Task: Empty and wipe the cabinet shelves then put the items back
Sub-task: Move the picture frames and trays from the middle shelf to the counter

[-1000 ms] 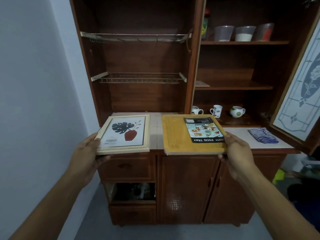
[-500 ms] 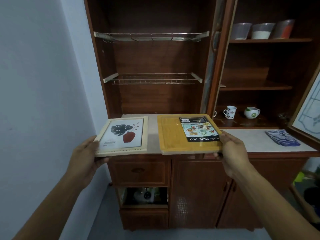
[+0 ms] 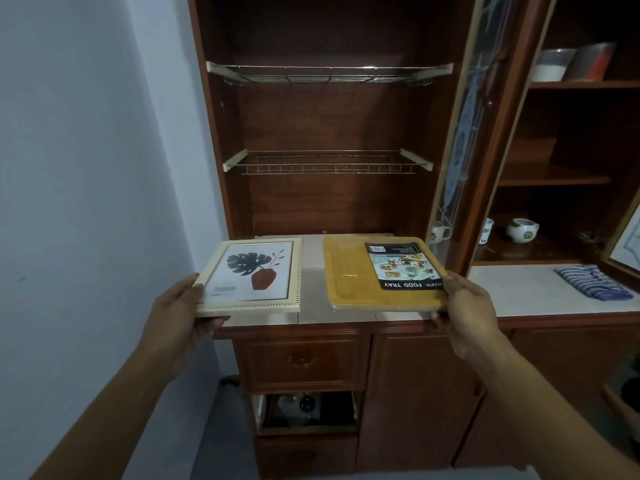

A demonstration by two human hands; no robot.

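Head view: cabinet (image 3: 311,116) left bay is open w/ both wire racks (image 3: 329,72) bare, so I'd judge the two flat pieces belong there. Best to keep each level & feed them in one at a time, edge first. Yellow food tray (image 3: 349,275) & picture frame (image 3: 249,275) sit side by side, apart, low over the worktop (image 3: 311,271) front; can't tell if they touch it. Right hand (image 3: 467,306) clamps the tray's near right corner, left hand (image 3: 176,313) the frame's near left corner, both arms stretched fwd.
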